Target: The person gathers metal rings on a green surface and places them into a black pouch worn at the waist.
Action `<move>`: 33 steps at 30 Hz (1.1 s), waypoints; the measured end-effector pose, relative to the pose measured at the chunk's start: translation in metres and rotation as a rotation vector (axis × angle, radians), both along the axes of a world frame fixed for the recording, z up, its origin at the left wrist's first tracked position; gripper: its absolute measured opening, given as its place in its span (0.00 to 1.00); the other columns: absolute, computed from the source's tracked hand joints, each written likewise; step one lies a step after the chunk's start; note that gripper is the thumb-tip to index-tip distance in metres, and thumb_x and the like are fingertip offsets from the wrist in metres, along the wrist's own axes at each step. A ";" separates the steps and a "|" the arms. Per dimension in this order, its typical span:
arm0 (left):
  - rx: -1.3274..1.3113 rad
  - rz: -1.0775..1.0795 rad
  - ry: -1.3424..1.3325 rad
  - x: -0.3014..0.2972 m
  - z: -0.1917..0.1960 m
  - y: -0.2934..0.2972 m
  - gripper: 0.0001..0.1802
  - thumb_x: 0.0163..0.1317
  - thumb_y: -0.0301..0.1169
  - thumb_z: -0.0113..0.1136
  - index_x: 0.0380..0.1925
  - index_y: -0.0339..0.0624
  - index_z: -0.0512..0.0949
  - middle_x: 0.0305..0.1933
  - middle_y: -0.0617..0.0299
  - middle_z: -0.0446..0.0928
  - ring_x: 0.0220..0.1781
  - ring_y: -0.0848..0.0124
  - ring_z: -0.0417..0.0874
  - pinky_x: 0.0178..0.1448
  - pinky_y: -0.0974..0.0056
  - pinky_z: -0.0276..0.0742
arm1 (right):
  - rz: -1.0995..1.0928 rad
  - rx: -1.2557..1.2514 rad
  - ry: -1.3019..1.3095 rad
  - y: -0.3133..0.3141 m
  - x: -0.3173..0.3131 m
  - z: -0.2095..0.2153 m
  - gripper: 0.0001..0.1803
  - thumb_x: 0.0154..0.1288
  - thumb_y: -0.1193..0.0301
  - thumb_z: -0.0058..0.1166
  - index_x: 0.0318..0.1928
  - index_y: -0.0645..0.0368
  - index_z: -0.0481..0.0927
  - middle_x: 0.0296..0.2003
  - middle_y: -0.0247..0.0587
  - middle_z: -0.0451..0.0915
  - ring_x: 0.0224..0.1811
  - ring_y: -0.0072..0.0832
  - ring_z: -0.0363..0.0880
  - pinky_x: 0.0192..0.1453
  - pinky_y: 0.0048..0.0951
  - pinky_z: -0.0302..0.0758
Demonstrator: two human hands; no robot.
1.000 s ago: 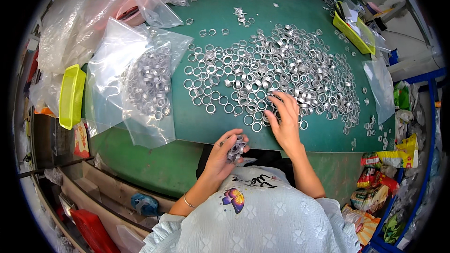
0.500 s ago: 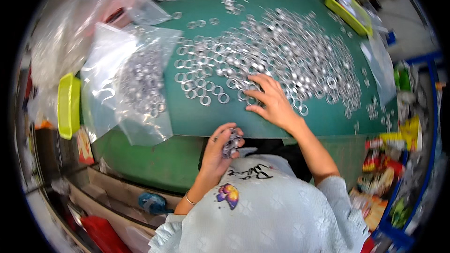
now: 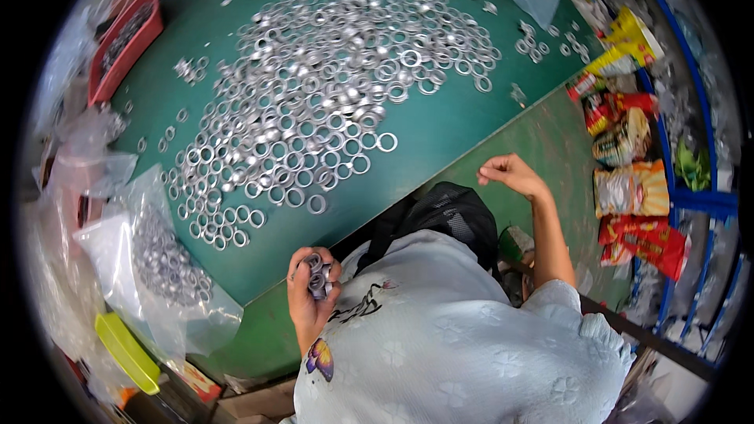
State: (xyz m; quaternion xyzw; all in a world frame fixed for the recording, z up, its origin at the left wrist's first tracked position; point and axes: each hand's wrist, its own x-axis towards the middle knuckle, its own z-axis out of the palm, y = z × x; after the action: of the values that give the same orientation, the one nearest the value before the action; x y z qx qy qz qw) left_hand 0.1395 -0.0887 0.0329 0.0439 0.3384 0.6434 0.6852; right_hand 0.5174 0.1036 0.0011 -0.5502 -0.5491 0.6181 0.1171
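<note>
Many small silvery metal rings [image 3: 318, 102] lie in a broad, loose pile on the green table [image 3: 349, 204]. At the table's near edge my left hand [image 3: 306, 290] is closed around a small cluster of metal rings [image 3: 317, 273], held upright against the palm. My right hand [image 3: 509, 174] hangs past the table edge, over the floor on the right. Its thumb and fingers are drawn together in a pinch; whether anything sits between them is hidden. A clear plastic bag [image 3: 216, 330] holding more rings lies on the left.
A red bin [image 3: 149, 31] of dark parts stands at the far left. A yellow-green tray [image 3: 126, 353] sits at the near left, beside crumpled plastic. Small groups of rings [image 3: 532, 45] lie near the right edge. On the right, a blue rack [image 3: 699, 202] stands by colourful packets [image 3: 632, 188].
My view has swung to the right. My right hand has left the ring pile, moved out beyond the table edge and drawn its fingers together. My left hand still holds its rings.
</note>
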 end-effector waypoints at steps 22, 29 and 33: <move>-0.045 -0.127 0.064 0.002 -0.003 0.005 0.15 0.65 0.42 0.54 0.50 0.56 0.72 0.43 0.59 0.68 0.34 0.70 0.67 0.21 0.75 0.65 | -0.629 -0.778 0.329 -0.097 0.031 -0.116 0.43 0.56 0.38 0.51 0.58 0.62 0.70 0.57 0.47 0.72 0.56 0.34 0.74 0.58 0.36 0.72; -0.042 -0.133 0.087 0.005 -0.002 0.002 0.15 0.66 0.43 0.53 0.50 0.54 0.71 0.43 0.58 0.68 0.34 0.69 0.68 0.21 0.75 0.65 | -0.490 -0.564 0.270 -0.097 0.031 -0.093 0.36 0.59 0.45 0.54 0.55 0.63 0.73 0.51 0.43 0.76 0.51 0.28 0.76 0.52 0.29 0.76; -0.037 -0.134 0.083 0.007 -0.003 0.002 0.15 0.66 0.43 0.52 0.50 0.54 0.71 0.44 0.58 0.68 0.34 0.69 0.68 0.20 0.75 0.65 | -0.438 -0.509 0.293 -0.087 0.011 -0.059 0.26 0.63 0.50 0.53 0.48 0.61 0.77 0.42 0.37 0.80 0.44 0.24 0.79 0.45 0.26 0.78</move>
State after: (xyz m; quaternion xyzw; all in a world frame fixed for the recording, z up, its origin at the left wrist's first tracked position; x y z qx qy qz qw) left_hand 0.1462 -0.0872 0.0296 0.0800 0.3747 0.5875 0.7128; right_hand 0.5283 0.0163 -0.0576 -0.5720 -0.2242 0.7675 0.1832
